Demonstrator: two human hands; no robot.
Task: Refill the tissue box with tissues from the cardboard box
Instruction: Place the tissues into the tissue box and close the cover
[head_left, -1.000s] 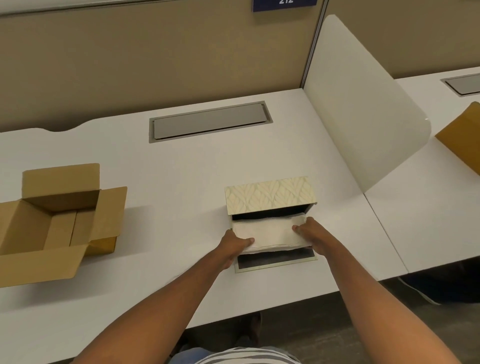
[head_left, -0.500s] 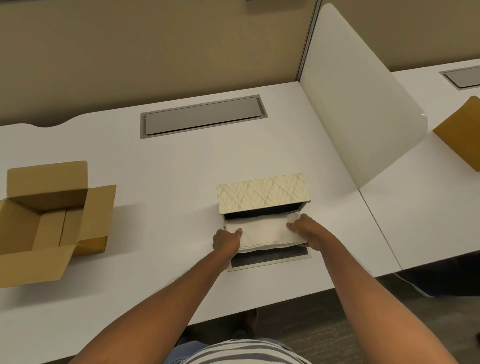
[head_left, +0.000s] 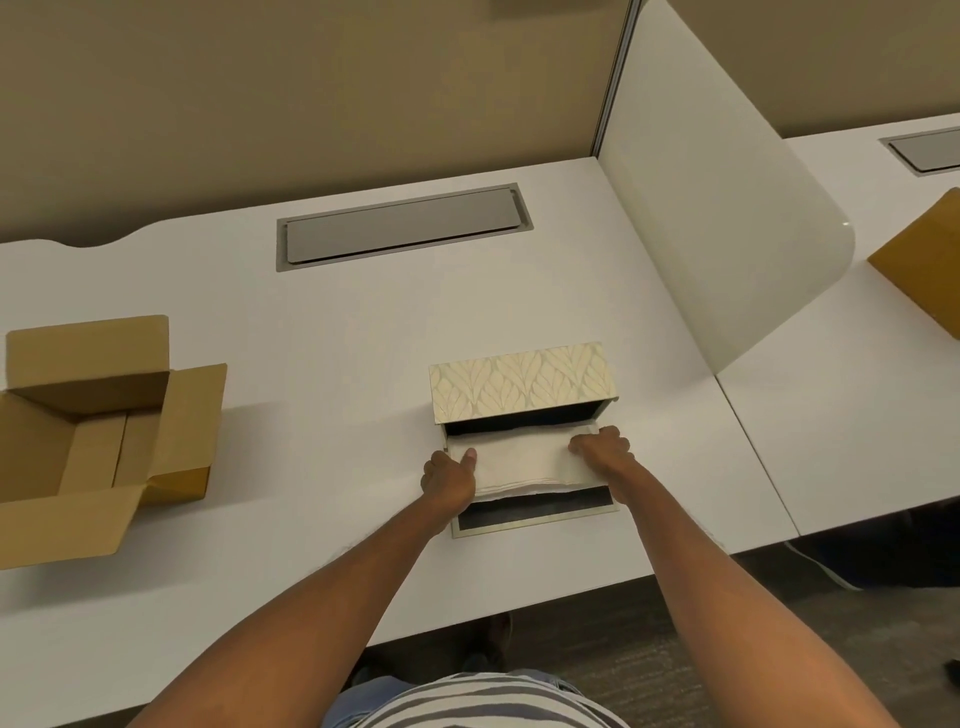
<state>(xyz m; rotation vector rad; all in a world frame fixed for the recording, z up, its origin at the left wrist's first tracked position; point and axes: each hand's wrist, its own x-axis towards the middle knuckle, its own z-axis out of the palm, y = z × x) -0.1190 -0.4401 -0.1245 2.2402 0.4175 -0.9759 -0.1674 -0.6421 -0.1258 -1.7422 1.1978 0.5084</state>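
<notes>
A leaf-patterned tissue box (head_left: 521, 385) lies on its side on the white desk (head_left: 337, 332), its dark opening facing me and its flap (head_left: 535, 514) folded flat toward the desk's front edge. A stack of white tissues (head_left: 522, 460) sits half inside the opening. My left hand (head_left: 449, 475) grips the stack's left end, thumb on top. My right hand (head_left: 602, 449) holds the right end. The brown cardboard box (head_left: 78, 441) stands open at the far left, and its visible inside is bare.
A grey cable hatch (head_left: 402, 226) is set into the desk behind the tissue box. A white curved divider (head_left: 717, 218) rises at the right. Beyond it lies another desk with a brown cardboard piece (head_left: 924, 270). The desk's front edge is close below the flap.
Both hands have pushed the tissue stack a little deeper into the box opening. My left hand has slid to the stack's left end, and the view has tilted slightly.
</notes>
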